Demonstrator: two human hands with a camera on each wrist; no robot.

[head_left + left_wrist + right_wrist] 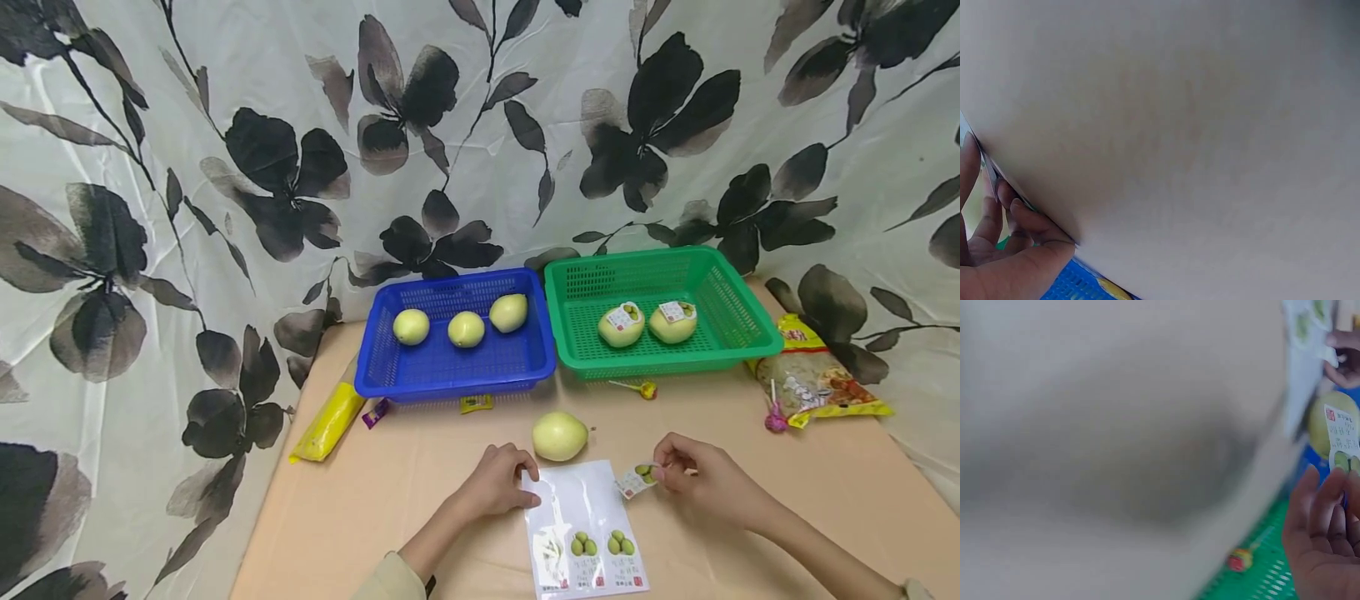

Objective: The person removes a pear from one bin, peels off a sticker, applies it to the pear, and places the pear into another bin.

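A white sheet of stickers point(577, 521) printed with green fruit lies on the table, its upper left edge gripped by my left hand point(498, 482). My right hand point(705, 477) pinches a loose fruit sticker point(637, 481) by one end, just off the sheet's right edge. The same sticker point(1342, 440) appears in the right wrist view, in front of a fruit. Just beyond the sheet sits a pale yellow-green round fruit point(560, 436), with no sticker on the side I see. In the left wrist view, the left fingers point(1038, 228) show at the lower left.
Behind, a blue basket point(457, 389) holds three plain fruits; a green basket point(667, 364) beside it holds two stickered ones. A yellow packet point(330, 422) lies left. Lollipops point(776, 417), small wrapped sweets point(476, 404) and a snack bag point(817, 375) lie around the baskets.
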